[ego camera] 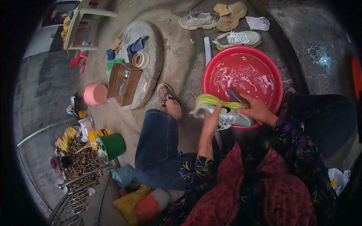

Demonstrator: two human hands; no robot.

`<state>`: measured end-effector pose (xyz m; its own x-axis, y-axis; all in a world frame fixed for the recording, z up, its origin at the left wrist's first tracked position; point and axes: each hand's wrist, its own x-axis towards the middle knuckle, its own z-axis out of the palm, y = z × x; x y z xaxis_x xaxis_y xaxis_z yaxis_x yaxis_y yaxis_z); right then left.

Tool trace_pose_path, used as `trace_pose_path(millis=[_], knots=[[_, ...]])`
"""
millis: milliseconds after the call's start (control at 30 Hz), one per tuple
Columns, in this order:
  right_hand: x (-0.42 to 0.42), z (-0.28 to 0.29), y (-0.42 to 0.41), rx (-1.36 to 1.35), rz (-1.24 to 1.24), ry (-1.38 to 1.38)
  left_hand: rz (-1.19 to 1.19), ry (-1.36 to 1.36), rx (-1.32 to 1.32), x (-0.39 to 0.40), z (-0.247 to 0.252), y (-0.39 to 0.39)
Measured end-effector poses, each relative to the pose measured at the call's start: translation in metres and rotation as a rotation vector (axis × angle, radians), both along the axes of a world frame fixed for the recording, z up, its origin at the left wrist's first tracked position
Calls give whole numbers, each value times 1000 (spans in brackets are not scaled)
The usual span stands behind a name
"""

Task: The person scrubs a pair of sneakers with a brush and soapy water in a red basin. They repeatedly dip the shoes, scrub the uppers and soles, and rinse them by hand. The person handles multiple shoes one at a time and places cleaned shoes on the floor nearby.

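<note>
A pale grey sneaker (220, 113) with a yellow-green sole and white laces lies tilted on its side over the near rim of a red plastic basin (208, 76). My left hand (210, 120) grips it near the heel and middle, thumb along the sole edge. In my right hand (260, 110) is a brush-like tool (239, 96), brownish with a blue part, held against the sole towards the toe. Its working side is hidden. White suds streak the basin's floor. Just beyond the far rim rests a matching sneaker (237, 39).
Behind the basin lie another sneaker (198, 21), tan insoles (230, 17) and a white cloth (258, 23). A grey pipe (208, 50) stands beside it. Leftward are a round concrete slab (152, 70) bearing a cardboard box (128, 90), a pink bucket (95, 94) and a green bucket (113, 147).
</note>
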<state>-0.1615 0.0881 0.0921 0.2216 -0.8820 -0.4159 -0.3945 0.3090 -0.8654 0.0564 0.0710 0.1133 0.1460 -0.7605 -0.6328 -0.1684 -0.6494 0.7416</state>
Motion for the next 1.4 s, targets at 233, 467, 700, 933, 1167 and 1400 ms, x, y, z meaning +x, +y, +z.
trace_pose_path(millis=[233, 467, 700, 933, 1167, 1400], knots=[[39, -2, 27, -45, -155, -120, -72, -775, -299, 17, 5, 3], [31, 4, 21, 171, -181, -72, -15, -212, -441, 30, -16, 4], [-5, -51, 6, 65, -251, 375, -101, 117, -256, 9, -14, -5], [12, 44, 45, -129, -48, 53, -5, 43, -217, 16, -36, -7], [32, 74, 18, -205, 234, 391, 58, 78, -210, 19, -42, -6], [47, 40, -20, -293, 145, 349, 0, -58, -234, 18, -66, -7]])
